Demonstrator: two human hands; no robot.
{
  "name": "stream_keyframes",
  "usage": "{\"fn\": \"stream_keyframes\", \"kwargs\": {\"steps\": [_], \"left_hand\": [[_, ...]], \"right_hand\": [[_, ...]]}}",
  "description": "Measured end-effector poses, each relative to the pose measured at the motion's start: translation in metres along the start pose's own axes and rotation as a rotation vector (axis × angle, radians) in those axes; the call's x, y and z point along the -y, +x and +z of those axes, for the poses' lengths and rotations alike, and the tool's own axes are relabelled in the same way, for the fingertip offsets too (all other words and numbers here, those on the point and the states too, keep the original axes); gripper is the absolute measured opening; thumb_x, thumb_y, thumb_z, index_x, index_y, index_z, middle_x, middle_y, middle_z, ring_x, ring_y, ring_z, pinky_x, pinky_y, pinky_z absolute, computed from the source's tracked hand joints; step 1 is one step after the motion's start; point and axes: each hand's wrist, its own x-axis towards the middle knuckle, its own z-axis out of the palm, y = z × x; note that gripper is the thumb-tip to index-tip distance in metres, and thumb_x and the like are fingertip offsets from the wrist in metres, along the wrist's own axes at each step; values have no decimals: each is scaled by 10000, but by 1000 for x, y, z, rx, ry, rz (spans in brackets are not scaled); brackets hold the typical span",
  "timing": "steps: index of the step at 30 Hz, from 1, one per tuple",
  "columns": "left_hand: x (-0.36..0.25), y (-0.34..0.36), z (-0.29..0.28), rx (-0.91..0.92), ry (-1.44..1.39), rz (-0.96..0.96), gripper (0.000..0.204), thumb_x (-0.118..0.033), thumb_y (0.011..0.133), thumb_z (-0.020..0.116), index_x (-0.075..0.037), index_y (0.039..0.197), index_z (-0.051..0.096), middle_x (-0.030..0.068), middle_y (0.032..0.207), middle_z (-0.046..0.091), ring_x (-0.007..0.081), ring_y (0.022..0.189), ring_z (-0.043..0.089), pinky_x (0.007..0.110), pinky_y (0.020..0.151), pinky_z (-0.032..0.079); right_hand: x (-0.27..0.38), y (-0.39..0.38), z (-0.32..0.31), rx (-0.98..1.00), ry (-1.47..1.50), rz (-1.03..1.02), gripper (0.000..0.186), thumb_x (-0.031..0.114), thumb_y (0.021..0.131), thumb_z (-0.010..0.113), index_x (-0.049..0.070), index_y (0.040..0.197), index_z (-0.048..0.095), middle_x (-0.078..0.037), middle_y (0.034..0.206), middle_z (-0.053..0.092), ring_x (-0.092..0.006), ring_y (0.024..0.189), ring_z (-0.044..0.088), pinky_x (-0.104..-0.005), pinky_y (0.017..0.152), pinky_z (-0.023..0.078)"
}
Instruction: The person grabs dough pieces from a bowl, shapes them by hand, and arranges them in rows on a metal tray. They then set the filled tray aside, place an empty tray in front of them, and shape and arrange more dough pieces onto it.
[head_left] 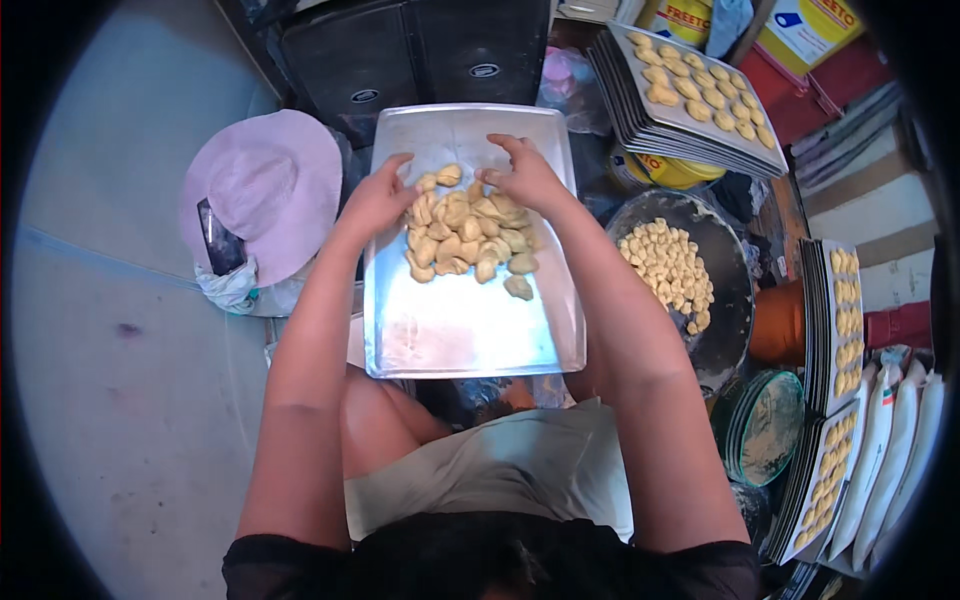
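“Across the middle of the metal baking tray (pixel 430 335), what's lying?”

“Dough pieces (pixel 456 217); the tray's long axis is running near-to-far.”

“Hands?”

“Left hand (pixel 380 198) and right hand (pixel 530 180) are flanking their far side, neither clearly nearer, fingers (pixel 508 145) standing wide; most pieces are lying between them, toward the tray's near edge.”

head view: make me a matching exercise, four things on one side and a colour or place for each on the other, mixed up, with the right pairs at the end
Things
1. dough heap
2. sun hat
3. round pan
4. large tray

Colour or place
a. black, to the right, holding smaller dough pieces
b. silver, with the left hand and right hand over it
c. piled on the large tray
d. pale lilac, to the left

Right pairs: 1-c, 2-d, 3-a, 4-b
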Motion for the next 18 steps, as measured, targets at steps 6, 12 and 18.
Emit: {"fn": "stream_keyframes", "kwargs": {"steps": [6,12,18], "left_hand": [[55,59,3,144,-14,85,252,-221,806,737,-41,977,694,64,708,646,203,690,634,348,653,486],[38,104,-9,-330,293,120,245,-189,827,689,-76,1045,682,135,880,676,302,808,664,403,723,516],[59,100,-1,-482,483,330,372,-197,819,671,-153,1189,669,88,1249,596,301,1094,598,432,871,495]], "right_hand": [[6,46,45,378,-301,-198,501,296,694,816,192,1168,689,-150,1149,648,-318,1034,633,-368,882,514],[4,102,39,128,76,36,367,157,677,808,108,1033,737,-140,989,706,-276,906,678,-378,828,534],[22,68,38,17,-173,-216,371,136,724,819,63,1058,675,-119,1115,629,-249,994,630,-364,874,507]]}}
